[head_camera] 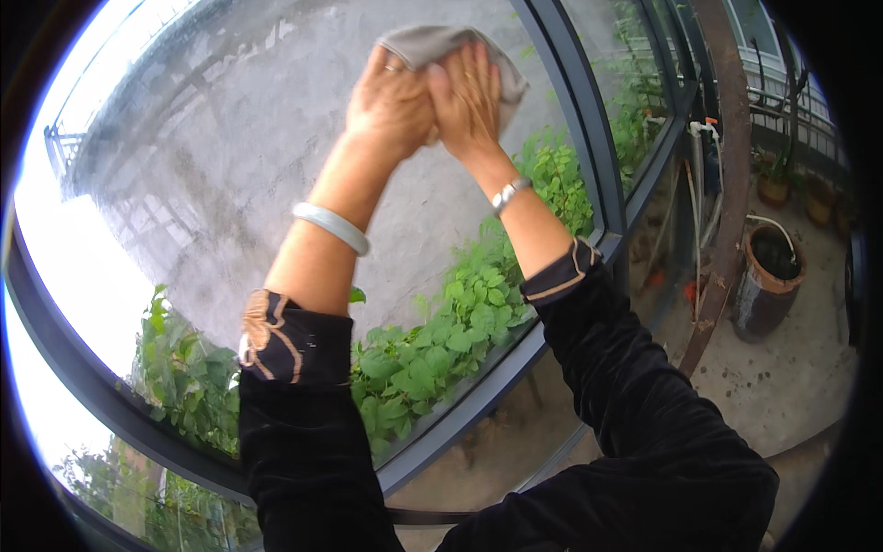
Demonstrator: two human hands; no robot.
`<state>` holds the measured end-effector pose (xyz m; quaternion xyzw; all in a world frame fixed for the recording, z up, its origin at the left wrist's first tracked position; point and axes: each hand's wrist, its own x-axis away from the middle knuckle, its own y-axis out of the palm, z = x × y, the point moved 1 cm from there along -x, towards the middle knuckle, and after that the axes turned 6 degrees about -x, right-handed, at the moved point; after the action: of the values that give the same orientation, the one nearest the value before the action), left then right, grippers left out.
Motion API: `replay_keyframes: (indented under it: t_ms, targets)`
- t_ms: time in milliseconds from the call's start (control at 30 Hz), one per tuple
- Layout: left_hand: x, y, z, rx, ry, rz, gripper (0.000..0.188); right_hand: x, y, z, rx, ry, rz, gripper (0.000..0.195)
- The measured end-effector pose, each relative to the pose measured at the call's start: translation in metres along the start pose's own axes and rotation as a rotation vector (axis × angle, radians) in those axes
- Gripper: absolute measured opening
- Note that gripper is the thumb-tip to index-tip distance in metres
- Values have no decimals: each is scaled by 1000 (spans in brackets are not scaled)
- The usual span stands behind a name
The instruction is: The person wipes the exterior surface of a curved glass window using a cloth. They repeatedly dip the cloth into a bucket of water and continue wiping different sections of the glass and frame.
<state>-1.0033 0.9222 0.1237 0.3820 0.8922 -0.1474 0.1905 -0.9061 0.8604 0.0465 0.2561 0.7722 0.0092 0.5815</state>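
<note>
A folded grey cloth [431, 43] is spread against the large glass pane [227, 200] of a dark-framed window, high in the view. My left hand [394, 103] is on the cloth's left side, its fingertips covered by a fold. Beside it, my right hand [470, 96] lies with its fingers extended over the cloth, thumb close to the left hand. Both arms reach up and are slightly blurred. A pale bangle [332, 226] circles my left wrist, and a metal watch or bracelet [510, 194] is on the right one.
Dark metal window frame bars [576, 103] run right of the hands and below them. Beyond the glass are green leafy plants [441, 338] and a grey wall. A rusty brown post [724, 172], white pipes [697, 179] and a tall pot [766, 290] stand at the right.
</note>
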Motion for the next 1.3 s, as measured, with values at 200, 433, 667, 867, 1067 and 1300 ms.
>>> replay_keyframes:
  t_ms: [200, 433, 667, 867, 1067, 1300]
  targets:
    - [86, 0, -135, -174, -124, 219, 52, -48, 67, -143, 24, -448, 206, 58]
    - [211, -7, -213, -337, -300, 91, 51, -23, 123, -269, -136, -523, 159, 61]
    - [278, -18, -176, -146, -407, 69, 62, 38, 119, -289, -340, -551, 70, 55]
    - [250, -21, -103, 48, -467, 90, 72, 71, 83, -239, -311, -459, -31, 49]
    - [180, -6, -18, 145, -306, 205, 73, 86, 25, -136, -128, -264, -96, 63]
    - [93, 37, 115, 111, -173, 219, 63, 136, -44, -8, -98, 66, -139, 68]
